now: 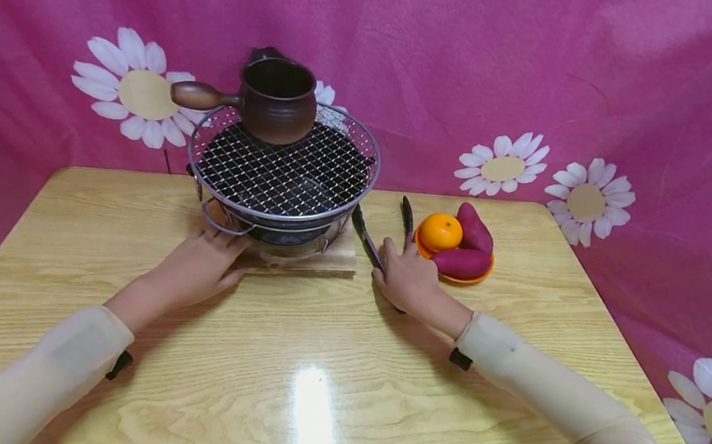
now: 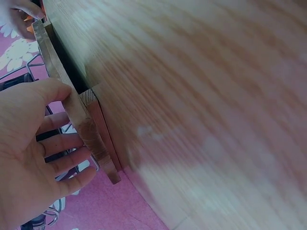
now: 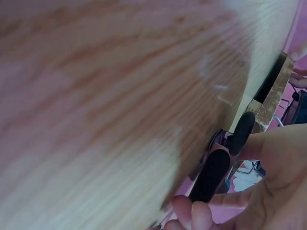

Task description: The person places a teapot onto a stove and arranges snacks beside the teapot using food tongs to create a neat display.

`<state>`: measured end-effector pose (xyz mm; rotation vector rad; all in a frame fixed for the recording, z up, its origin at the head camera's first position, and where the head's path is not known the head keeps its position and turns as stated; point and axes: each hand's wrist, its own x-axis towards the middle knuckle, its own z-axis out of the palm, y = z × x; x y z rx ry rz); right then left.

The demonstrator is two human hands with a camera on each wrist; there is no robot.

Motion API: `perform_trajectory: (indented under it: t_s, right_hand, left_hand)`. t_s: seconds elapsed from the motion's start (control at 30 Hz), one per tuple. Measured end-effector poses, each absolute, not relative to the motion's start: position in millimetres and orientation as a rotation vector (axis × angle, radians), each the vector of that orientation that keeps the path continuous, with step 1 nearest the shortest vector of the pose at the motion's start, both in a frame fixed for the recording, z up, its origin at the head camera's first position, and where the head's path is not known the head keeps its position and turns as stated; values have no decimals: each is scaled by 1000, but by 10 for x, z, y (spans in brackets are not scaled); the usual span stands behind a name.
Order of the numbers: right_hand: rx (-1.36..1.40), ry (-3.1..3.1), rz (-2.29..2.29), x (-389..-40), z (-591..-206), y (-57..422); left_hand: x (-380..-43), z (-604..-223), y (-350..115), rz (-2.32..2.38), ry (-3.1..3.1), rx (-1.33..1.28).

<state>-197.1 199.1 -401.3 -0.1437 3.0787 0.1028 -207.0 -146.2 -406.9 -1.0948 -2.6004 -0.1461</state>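
A round tabletop grill point(image 1: 287, 178) with a wire mesh top stands on a wooden board point(image 1: 308, 263). A dark brown side-handled clay pot point(image 1: 280, 105) sits on the mesh. At the board's left side is my left hand point(image 1: 197, 265), its thumb and extended fingers touching the board edge point(image 2: 79, 112) in the left wrist view. My right hand point(image 1: 408, 280) holds black-ended tongs point(image 1: 368, 241) low over the table, right of the grill. In the right wrist view, the fingers lie around the tongs' black ends point(image 3: 213, 175); the two arms stand apart.
Right of the tongs, an orange plate point(image 1: 470, 280) bears an orange fruit point(image 1: 441, 231) and purple sweet potatoes point(image 1: 463, 263). The wooden table point(image 1: 231, 400) ends at a pink floral cloth point(image 1: 429, 57) behind and to the right.
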Motion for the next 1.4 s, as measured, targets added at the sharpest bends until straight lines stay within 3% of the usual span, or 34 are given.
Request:
perform_trajectory:
  t_s: [0.6,0.97,1.4]
  right_hand:
    - [-93,3221,206,-1939,-3664,2019]
    - [-133,3449,305,-2062,-3681,2128]
    - [-440,3516,216,-2163,-3581,2307]
  left_hand:
    - [-2062,-4082,-1473,-186,-2613,-1078]
    - [-2059,-4081,-1466,-182,-2624,-1071]
    - [-2050,-4092,-1465,-200,-2596,-1073]
